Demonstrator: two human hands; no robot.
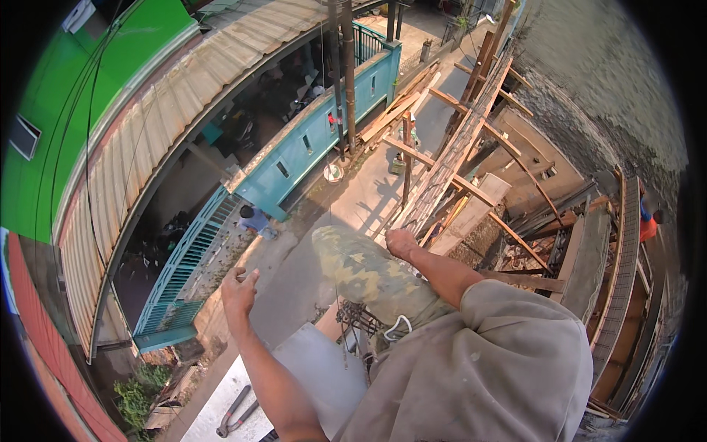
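Note:
I look down from a high ledge onto a street. My left hand [239,291] is raised in the air over the drop, fingers loosely apart, holding nothing I can see. My right hand [401,243] is closed in a fist beside my camouflage-trousered knee [361,269], at the lower end of a long rebar cage [449,158] in the wooden scaffold. Whether it grips a bar is hidden. A thin line [329,103] runs straight down between my hands, and a small round bucket [333,172] hangs on it far below.
Long-handled bolt cutters [236,412] lie on a grey slab [317,365] at my feet. Below are a teal fence [309,140], a corrugated roof [140,147], a person in blue [255,219] and stacked planks [394,110]. A person in orange [648,225] stands at right.

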